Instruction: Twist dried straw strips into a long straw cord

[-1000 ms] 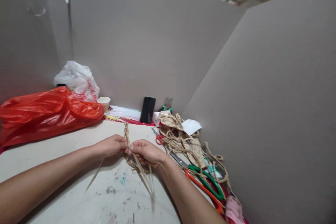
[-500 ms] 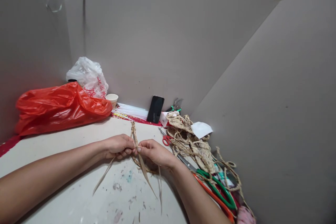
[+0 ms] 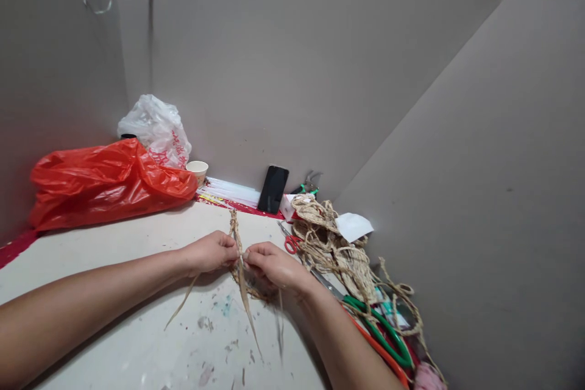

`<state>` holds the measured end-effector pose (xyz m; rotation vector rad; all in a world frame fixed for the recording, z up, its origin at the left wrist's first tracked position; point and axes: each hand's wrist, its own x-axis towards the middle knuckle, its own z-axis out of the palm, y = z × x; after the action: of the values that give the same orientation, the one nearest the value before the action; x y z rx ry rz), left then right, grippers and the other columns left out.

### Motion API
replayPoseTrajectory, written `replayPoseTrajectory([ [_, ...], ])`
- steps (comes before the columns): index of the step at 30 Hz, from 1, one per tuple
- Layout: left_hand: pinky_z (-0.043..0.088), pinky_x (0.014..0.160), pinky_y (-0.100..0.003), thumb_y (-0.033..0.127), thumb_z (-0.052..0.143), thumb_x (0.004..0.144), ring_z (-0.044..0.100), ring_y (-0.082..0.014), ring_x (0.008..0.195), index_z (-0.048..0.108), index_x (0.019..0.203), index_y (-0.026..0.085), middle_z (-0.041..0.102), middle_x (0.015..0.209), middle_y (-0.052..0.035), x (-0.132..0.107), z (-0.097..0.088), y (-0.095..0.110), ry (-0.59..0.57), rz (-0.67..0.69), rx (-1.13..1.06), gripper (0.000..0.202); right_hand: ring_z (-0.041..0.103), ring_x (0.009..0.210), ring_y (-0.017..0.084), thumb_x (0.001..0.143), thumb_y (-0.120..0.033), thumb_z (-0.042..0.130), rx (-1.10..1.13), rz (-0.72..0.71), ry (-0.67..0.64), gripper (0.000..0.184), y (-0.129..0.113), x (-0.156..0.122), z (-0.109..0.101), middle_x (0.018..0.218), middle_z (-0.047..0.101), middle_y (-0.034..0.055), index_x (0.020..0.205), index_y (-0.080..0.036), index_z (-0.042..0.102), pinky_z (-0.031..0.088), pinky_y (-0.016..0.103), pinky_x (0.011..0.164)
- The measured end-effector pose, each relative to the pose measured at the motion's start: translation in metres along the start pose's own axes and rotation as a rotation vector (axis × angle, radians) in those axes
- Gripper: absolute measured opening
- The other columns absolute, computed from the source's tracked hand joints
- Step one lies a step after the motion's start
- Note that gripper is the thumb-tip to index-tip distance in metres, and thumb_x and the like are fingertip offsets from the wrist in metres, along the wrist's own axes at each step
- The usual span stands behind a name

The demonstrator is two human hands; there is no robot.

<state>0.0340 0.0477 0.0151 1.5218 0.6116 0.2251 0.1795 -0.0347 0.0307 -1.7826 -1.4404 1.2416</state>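
Observation:
A tan straw braid [image 3: 235,225] stands up between my two hands over the pale table [image 3: 114,256]. My left hand [image 3: 211,252] pinches it from the left, fingers closed. From the right, my right hand [image 3: 272,265] pinches the same spot with closed fingers. Loose flat strands [image 3: 249,317] hang down from the pinch toward me, and one trails left onto the table. More braid curls under my right hand.
A red plastic bag [image 3: 105,183], a white bag [image 3: 158,128] and a paper cup [image 3: 197,169] sit at the back left. A black phone [image 3: 273,189] leans on the wall. Braided rope [image 3: 338,253], red scissors [image 3: 289,242] and green-handled shears [image 3: 379,332] lie at the right.
Both hands stay pinched on the braid and have edged slightly up and right in view as the camera shifted. The hanging strands have swung a little.

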Motion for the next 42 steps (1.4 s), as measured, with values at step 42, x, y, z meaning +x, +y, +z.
replayPoseTrajectory([
  [42,0.009,0.036,-0.023,0.041,0.060,0.069,0.021,-0.0033,0.034,0.050,0.059,0.015,0.033,0.043,0.0088,-0.006,-0.001,0.003,-0.113,0.010,-0.182,0.030,0.024,0.031,0.004,0.084,-0.052,0.042,0.153,-0.016,-0.021,0.046,0.005,0.004,0.008,0.042,0.038,-0.0073,0.063,-0.014,0.055,0.016,0.019,0.033],
])
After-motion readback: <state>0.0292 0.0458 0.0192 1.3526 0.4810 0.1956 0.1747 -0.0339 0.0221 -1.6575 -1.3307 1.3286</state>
